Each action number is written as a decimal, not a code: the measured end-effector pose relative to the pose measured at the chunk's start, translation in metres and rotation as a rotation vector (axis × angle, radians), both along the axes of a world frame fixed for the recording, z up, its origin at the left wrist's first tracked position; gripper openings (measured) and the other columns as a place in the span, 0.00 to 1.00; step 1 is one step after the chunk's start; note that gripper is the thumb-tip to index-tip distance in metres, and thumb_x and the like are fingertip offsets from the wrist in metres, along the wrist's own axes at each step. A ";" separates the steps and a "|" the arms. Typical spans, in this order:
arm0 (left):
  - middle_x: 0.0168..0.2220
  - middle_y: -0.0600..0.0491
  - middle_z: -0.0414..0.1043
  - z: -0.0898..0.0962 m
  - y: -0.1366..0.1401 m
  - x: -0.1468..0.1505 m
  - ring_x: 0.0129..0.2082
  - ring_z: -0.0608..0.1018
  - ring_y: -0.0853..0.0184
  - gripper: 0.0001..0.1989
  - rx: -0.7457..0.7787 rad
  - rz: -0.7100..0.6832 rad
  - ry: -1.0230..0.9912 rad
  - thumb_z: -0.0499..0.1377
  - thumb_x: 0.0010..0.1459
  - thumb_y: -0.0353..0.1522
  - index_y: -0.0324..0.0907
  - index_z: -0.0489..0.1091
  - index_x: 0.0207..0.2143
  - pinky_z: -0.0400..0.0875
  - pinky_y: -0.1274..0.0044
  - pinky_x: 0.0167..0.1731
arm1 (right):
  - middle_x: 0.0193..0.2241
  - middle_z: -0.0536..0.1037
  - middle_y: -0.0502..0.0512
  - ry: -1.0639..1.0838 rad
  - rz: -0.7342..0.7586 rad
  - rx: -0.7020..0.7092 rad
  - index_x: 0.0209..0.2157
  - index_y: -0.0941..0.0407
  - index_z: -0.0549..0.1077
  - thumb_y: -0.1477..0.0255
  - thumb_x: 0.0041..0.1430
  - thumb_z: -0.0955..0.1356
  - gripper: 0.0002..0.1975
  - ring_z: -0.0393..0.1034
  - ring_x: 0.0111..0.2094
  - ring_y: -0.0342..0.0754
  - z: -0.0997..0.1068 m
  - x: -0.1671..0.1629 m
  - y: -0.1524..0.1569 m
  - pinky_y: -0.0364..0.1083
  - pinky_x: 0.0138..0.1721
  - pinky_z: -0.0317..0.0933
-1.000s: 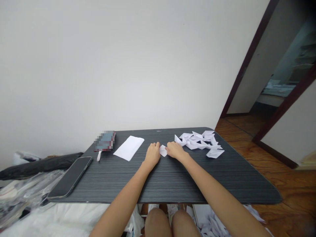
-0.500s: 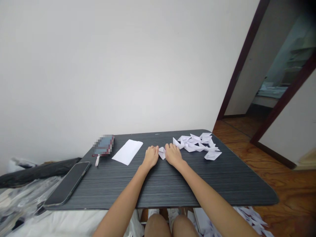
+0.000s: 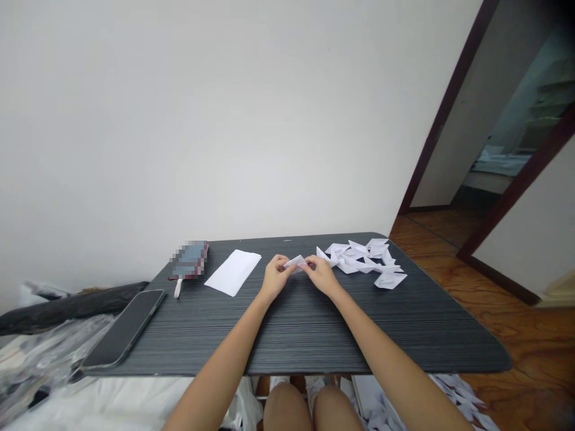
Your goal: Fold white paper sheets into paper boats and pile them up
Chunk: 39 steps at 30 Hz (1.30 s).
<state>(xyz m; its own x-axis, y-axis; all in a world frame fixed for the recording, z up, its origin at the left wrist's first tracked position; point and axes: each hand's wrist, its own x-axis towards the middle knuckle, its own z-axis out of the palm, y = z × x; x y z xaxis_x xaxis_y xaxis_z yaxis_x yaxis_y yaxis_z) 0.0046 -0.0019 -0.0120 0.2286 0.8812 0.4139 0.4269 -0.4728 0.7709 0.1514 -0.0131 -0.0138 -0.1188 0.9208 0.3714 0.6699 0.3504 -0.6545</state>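
Observation:
Between my two hands is a small piece of folded white paper [image 3: 296,262], its peaked top showing above the dark table [image 3: 309,341]. My left hand [image 3: 275,276] pinches its left end between thumb and fingers. At the other end, my right hand [image 3: 320,274] grips the paper the same way. Just right of that hand lies a cluster of folded white paper boats [image 3: 354,257]. A stack of flat white paper sheets [image 3: 233,272] rests to the left of my left hand.
A dark smartphone [image 3: 126,328] lies at the table's left edge. Behind it is a blurred-out item with a red rim [image 3: 190,261] and a white strap. More folded papers [image 3: 462,398] are down by the right side, below the tabletop. A white wall [image 3: 287,120] stands behind.
Both hands have turned from lying knuckles-up over the folded paper to pinching its ends with the fingertips. The paper now looks raised and wider. The view has shifted slightly.

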 end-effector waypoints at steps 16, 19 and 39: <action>0.32 0.50 0.65 -0.002 -0.003 -0.021 0.33 0.67 0.70 0.11 0.324 -0.166 0.391 0.46 0.57 0.30 0.38 0.68 0.33 0.63 0.78 0.36 | 0.30 0.67 0.55 -0.356 0.110 0.160 0.30 0.60 0.70 0.80 0.56 0.57 0.12 0.61 0.35 0.43 -0.004 0.010 -0.015 0.42 0.38 0.56; 0.32 0.50 0.65 -0.002 -0.003 -0.022 0.34 0.67 0.70 0.10 0.303 -0.173 0.384 0.47 0.56 0.30 0.39 0.68 0.33 0.63 0.78 0.37 | 0.29 0.67 0.55 -0.351 0.110 0.166 0.29 0.60 0.71 0.80 0.56 0.57 0.12 0.60 0.35 0.44 -0.002 0.012 -0.016 0.43 0.38 0.56; 0.23 0.56 0.66 -0.006 0.001 -0.012 0.23 0.68 0.72 0.09 0.053 -0.023 0.380 0.51 0.50 0.27 0.39 0.64 0.36 0.61 0.79 0.28 | 0.24 0.72 0.53 -0.129 0.018 -0.097 0.28 0.59 0.69 0.75 0.52 0.60 0.08 0.64 0.27 0.42 -0.007 0.004 -0.002 0.40 0.30 0.55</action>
